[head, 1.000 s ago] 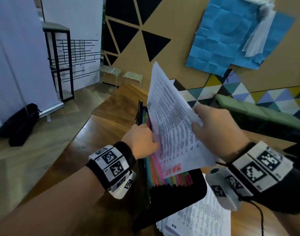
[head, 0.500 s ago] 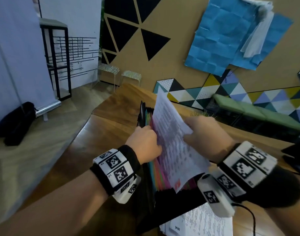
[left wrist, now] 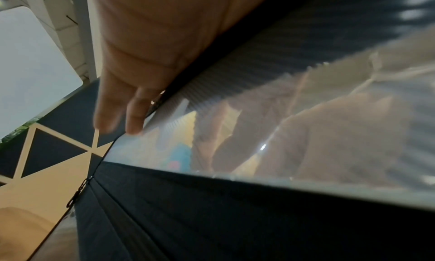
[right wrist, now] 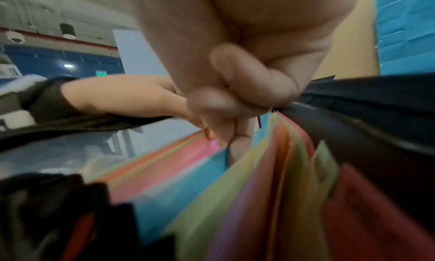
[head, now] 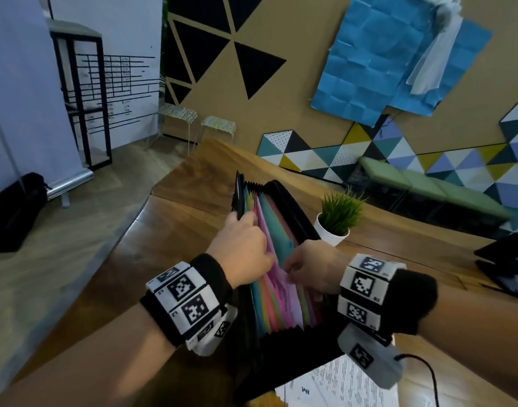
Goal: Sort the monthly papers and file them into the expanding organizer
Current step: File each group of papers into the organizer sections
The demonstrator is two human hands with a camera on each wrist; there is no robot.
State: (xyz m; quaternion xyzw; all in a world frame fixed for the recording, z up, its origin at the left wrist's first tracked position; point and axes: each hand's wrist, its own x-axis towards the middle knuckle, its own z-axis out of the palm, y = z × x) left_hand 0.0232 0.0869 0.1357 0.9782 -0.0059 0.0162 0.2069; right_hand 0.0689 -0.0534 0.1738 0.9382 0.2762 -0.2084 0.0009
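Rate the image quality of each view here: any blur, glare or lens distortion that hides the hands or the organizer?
Head view: sharp, wide-angle bending at the edges; both hands and the expanding organizer read clearly. Left wrist view: motion blur, and glare on the organizer's translucent cover veils what lies behind; left hand soft. Right wrist view: right hand close and out of focus, colored dividers smeared.

Glossy wooden table point(head: 175, 224), paper sheets point(head: 337, 383)

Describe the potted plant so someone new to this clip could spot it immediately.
Start at the long wooden table, where the black expanding organizer stands open with coloured dividers. Just right of the organizer sits the potted plant: spiky green grass in a small white pot, the only living-looking, upright green thing on the tabletop.
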